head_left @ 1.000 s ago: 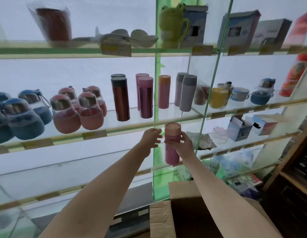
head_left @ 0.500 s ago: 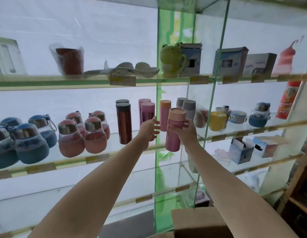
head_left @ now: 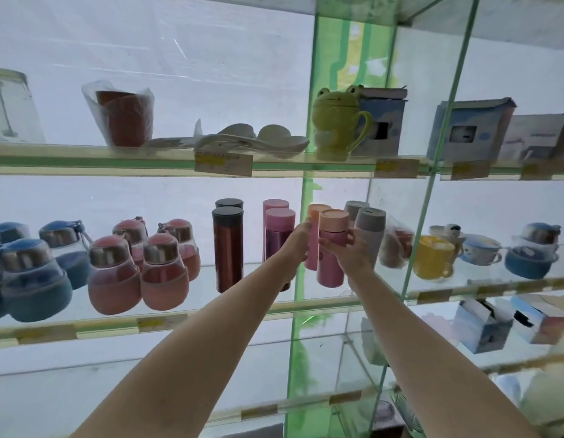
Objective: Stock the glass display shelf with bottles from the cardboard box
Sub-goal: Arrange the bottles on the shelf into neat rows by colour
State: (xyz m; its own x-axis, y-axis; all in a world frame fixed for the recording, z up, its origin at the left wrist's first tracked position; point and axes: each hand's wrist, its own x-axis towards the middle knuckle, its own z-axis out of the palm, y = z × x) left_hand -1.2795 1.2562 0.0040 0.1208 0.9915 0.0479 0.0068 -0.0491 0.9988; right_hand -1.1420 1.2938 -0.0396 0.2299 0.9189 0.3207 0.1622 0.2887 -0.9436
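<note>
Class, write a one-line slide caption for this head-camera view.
Right hand sets a pink bottle on the glass shelf beside its match, left hand steadying.

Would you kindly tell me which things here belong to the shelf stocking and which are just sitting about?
Job in hand:
pink bottle
right hand
left hand
glass shelf

Just sitting about:
frog mug
yellow mug
dark red flask

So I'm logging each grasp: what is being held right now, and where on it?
The right hand grips the pink bottle around its upper body, just below the cap. The left hand touches it with straight fingers.
</note>
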